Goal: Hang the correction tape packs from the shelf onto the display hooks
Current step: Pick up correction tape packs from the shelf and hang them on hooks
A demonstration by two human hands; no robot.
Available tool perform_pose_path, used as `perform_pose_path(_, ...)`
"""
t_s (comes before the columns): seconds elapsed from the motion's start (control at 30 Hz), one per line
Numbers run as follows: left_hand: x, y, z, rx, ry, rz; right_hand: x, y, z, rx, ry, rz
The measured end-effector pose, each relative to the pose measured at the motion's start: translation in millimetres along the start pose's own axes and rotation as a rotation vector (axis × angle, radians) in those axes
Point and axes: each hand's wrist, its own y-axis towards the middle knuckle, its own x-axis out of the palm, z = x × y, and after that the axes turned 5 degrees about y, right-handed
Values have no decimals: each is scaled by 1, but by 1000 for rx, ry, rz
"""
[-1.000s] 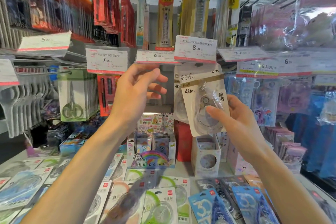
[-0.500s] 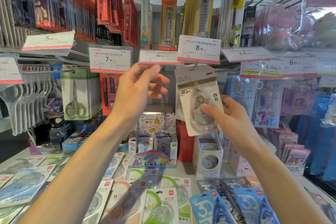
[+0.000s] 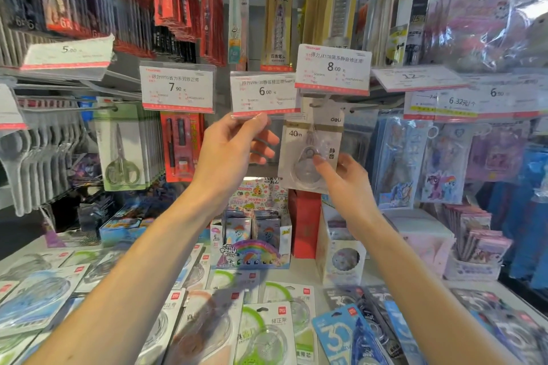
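Correction tape pack [image 3: 311, 148], one, in right hand [image 3: 350, 184] grip, left hand [image 3: 234, 151] pinching 6.00 price tag [image 3: 262, 93]

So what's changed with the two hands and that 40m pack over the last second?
The right hand has straightened the tilted 40m pack and raised it under the 8.00 tag, at the hook. The left hand keeps its grip on the 6.00 tag. Packs on the shelf haven't moved.

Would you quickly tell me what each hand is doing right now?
Left hand: pinching the 6.00 price tag.
Right hand: holding the correction tape pack.
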Motion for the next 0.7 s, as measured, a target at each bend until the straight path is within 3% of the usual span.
perform_pose_path(0.17,-2,5,-6,-3,16,-10,11,22,11,177,27,22)
perform_pose_path(0.5,-20,-15,-19,3,122,-44,-30,-36,13,197,68,-77)
perform_pose_path(0.7,-37,-74,-41,-104,142,17,-53,-102,33,218,215,-11)
